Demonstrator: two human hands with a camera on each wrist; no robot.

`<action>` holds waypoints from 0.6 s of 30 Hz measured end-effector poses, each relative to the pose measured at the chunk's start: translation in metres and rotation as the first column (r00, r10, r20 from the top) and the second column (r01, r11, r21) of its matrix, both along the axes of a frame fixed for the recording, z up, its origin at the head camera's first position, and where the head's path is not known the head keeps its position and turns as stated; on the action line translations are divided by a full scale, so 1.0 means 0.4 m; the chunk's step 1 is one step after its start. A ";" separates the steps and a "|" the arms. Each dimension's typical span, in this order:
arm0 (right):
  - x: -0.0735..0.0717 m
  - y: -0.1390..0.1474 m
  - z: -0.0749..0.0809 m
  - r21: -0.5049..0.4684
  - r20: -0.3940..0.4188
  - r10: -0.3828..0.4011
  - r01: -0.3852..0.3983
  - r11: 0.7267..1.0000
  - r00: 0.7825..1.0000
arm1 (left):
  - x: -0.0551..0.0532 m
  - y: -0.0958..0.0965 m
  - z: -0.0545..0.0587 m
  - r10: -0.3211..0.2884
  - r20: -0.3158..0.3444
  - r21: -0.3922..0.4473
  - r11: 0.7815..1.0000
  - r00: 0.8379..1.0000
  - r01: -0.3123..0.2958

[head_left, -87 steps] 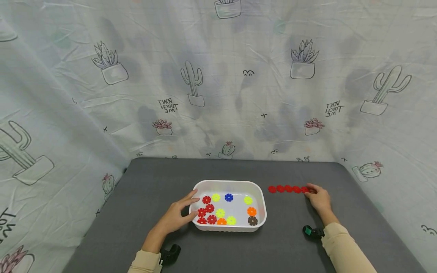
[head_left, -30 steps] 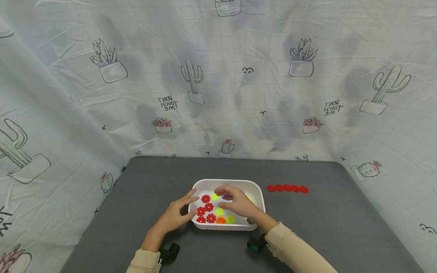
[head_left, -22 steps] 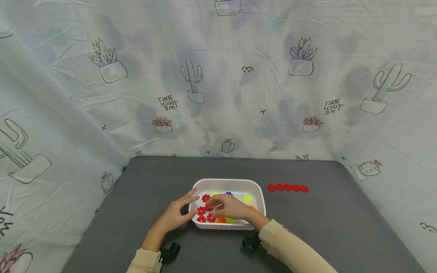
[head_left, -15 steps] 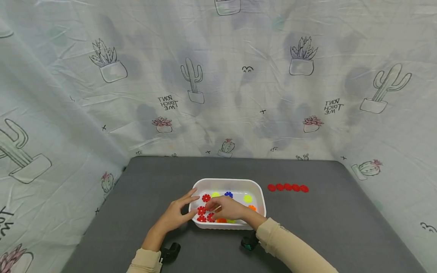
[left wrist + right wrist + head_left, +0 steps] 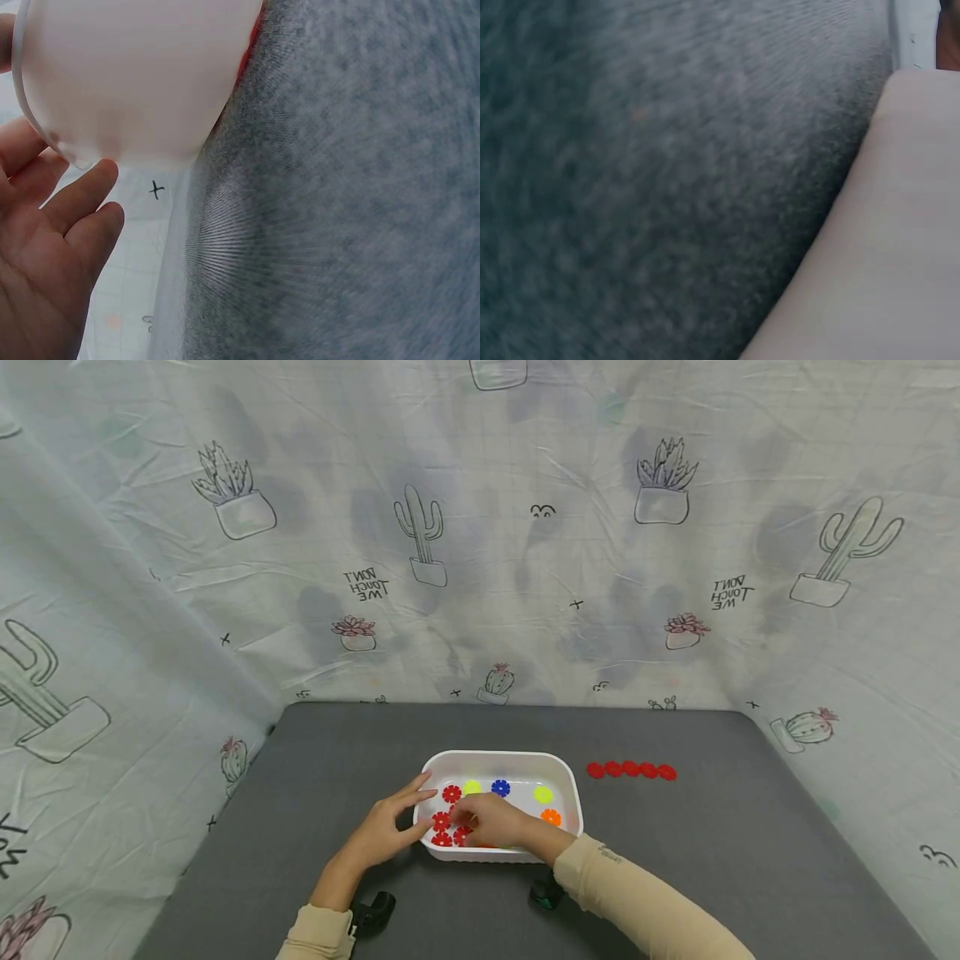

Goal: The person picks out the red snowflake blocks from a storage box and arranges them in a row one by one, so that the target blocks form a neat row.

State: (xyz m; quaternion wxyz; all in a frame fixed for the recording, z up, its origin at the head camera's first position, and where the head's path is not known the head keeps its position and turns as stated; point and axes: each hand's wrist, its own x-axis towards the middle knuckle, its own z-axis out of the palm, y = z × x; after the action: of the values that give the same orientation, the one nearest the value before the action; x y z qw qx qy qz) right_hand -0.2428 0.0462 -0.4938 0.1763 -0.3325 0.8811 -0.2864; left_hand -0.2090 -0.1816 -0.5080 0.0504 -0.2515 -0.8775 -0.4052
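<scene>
The right hand (image 5: 497, 820) is held over the floor of the white tray (image 5: 480, 855), with its fingers curled downward; whether a disc is pinched between the fingertips cannot be told. Just left of that grip, red notched discs (image 5: 441, 820) are scattered, one of them partly covered by the fingers. Beyond the knuckles, a yellow disc (image 5: 471, 787) and a blue disc (image 5: 500, 788) are seen; to the right, another yellow disc (image 5: 543, 794) and an orange disc (image 5: 551, 817). Farther left of the grip, the tray's end is touched by the left hand (image 5: 386, 832), its fingers and thumb spread wide. Outside the tray, well to the right of the grip, five red discs (image 5: 632, 768) are laid in a row on the grey table (image 5: 337, 760). Beyond the table, printed fabric (image 5: 525, 560) is hung.
</scene>
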 end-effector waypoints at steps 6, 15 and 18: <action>-0.004 -0.011 0.001 0.046 -0.055 0.025 -0.023 0.999 0.998 | -0.001 0.000 0.001 -0.005 -0.001 0.007 1.000 1.000 0.005; -0.005 -0.013 0.002 0.082 -0.084 0.045 -0.038 0.996 0.995 | -0.002 -0.001 0.000 -0.004 -0.001 0.001 1.000 1.000 0.004; -0.005 -0.014 0.002 0.096 -0.116 0.054 -0.043 0.994 0.992 | -0.002 -0.001 0.000 -0.002 -0.006 0.000 1.000 1.000 0.002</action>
State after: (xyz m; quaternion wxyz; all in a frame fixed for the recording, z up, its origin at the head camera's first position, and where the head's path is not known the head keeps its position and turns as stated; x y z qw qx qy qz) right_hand -0.2446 0.0406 -0.4931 0.1459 -0.3616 0.8941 -0.2203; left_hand -0.2096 -0.1821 -0.5081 0.0527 -0.2537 -0.8771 -0.4045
